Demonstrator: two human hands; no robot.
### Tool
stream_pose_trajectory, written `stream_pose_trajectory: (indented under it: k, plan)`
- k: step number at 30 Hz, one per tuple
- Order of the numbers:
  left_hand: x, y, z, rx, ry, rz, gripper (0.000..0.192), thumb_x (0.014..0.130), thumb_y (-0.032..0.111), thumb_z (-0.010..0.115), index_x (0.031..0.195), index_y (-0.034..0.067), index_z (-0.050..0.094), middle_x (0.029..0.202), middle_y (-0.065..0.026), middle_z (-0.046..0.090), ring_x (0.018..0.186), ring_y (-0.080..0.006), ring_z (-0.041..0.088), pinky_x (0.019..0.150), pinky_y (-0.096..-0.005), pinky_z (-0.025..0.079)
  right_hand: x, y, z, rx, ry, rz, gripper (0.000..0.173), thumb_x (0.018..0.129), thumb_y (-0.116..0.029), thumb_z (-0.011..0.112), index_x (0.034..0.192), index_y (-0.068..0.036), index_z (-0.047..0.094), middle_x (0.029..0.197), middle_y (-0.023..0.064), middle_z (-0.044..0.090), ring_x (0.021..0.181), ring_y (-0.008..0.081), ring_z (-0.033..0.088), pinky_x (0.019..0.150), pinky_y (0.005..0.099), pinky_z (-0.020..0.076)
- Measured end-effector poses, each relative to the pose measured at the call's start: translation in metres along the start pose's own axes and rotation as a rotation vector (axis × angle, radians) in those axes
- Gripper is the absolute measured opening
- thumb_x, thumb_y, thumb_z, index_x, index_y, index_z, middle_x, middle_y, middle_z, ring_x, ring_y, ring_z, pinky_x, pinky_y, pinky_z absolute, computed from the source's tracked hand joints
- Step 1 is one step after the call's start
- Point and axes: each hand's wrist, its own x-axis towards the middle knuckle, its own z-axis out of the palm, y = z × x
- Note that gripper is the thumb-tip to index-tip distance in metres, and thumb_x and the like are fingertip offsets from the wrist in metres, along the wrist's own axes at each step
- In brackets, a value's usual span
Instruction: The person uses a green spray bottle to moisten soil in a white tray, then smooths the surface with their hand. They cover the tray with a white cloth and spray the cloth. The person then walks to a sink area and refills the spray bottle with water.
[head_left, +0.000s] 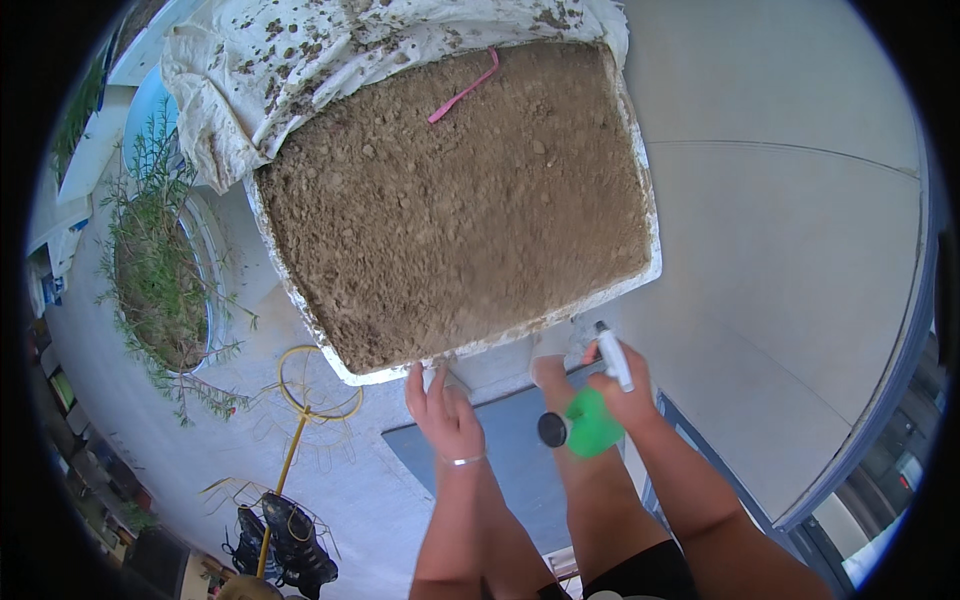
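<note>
A large white box (266, 225), perhaps foam, is filled almost to its rim with loose brown soil (465, 202). A pink strip (465, 86) lies on the soil near the far side. My left hand (445, 412), with a bracelet at the wrist, rests its fingertips against the box's near rim. To the right of it, my right hand (626, 382) grips a green spray bottle (596, 424) with a white trigger head, just off the near right side of the box. The bottle's nozzle points towards the soil. Whether the trigger is pressed cannot be told.
White cloth (315, 56) with soil clumps drapes over the box's far edge. Left of the box stands an oval planter (202, 255) with a leafy plant. A yellow wire rack (289, 457) holding black shoes (296, 540) stands lower left. A grey mat (517, 442) lies under my legs.
</note>
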Motion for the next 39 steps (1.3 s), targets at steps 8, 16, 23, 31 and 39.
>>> stream_pose_trajectory:
  k: [8, 16, 23, 31, 39]
  plan:
    - [0.123, 0.065, 0.057, 0.505, -0.232, 0.366, 0.047, 0.082, 0.037, 0.069, 0.126, 0.02, 0.065, 0.158, -0.0255, 0.018, 0.145, -0.0493, 0.013, 0.112, -0.0624, 0.014, 0.01, 0.009, -0.018, 0.06, 0.114, -0.054, 0.035, 0.068, 0.001, 0.058, 0.102, -0.006, 0.063, 0.083, -0.0001, 0.055, 0.069, 0.0078, 0.042, 0.064, 0.0244, 0.04]
    - [0.143, 0.063, 0.084, 0.589, -0.241, 0.402, 0.06, 0.079, 0.051, 0.07, 0.128, 0.018, 0.062, 0.159, -0.0241, 0.013, 0.146, -0.049, 0.008, 0.111, -0.0658, 0.013, -0.003, -0.01, 0.019, 0.233, 0.143, -0.034, 0.042, 0.075, 0.002, 0.06, 0.116, -0.003, 0.058, 0.112, 0.0135, 0.061, 0.108, 0.0259, 0.059, 0.095, 0.0365, 0.0449]
    - [0.147, 0.06, 0.089, 0.642, -0.252, 0.433, 0.055, 0.082, 0.056, 0.065, 0.124, 0.021, 0.066, 0.159, -0.0235, 0.015, 0.145, -0.0492, 0.012, 0.111, -0.0653, 0.013, -0.002, 0.01, 0.045, 0.32, 0.119, -0.18, 0.041, 0.075, -0.004, 0.063, 0.115, 0.001, 0.057, 0.113, 0.0155, 0.062, 0.106, 0.0303, 0.059, 0.095, 0.0402, 0.0439]
    - [0.147, 0.056, 0.082, 0.65, -0.263, 0.453, 0.053, 0.079, 0.051, 0.07, 0.122, 0.021, 0.067, 0.16, -0.0229, 0.015, 0.146, -0.0484, 0.011, 0.111, -0.0648, 0.012, 0.015, -0.002, 0.051, 0.23, 0.198, -0.234, 0.041, 0.071, -0.004, 0.063, 0.112, -0.001, 0.06, 0.11, 0.0141, 0.065, 0.097, 0.0297, 0.059, 0.09, 0.0395, 0.0443]
    - [0.146, 0.052, 0.086, 0.656, -0.253, 0.451, 0.054, 0.075, 0.048, 0.075, 0.12, 0.017, 0.068, 0.159, -0.0243, 0.015, 0.146, -0.048, 0.01, 0.111, -0.0656, 0.013, 0.017, 0.004, 0.053, 0.21, 0.228, -0.284, 0.04, 0.071, -0.005, 0.063, 0.111, -0.002, 0.06, 0.111, 0.0124, 0.067, 0.095, 0.0298, 0.059, 0.09, 0.0396, 0.0438]
